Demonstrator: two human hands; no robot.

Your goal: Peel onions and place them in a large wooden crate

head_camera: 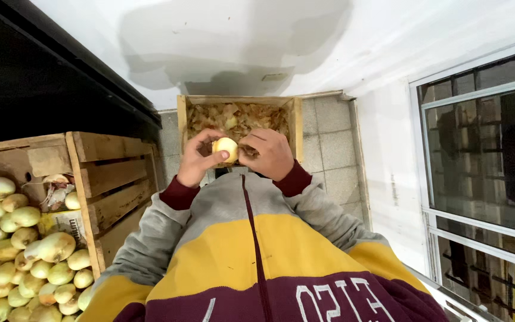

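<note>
Gripping one peeled onion (226,146), both hands (233,156) meet above a tiled floor (329,140), white walls (239,42) around.

Grey tiled floor (329,140) carries everything. A wooden crate (298,122) sits on it against the white wall, filled with dry brown onion skins (233,118). A second, larger wooden crate (111,173) stands on the floor at left, just beside a dark counter edge, piled with peeled pale onions (25,250); some loose skins and a scrap of paper lie on top near its corner. Bare tiles show between the two crates and to the right of the far one.
</note>
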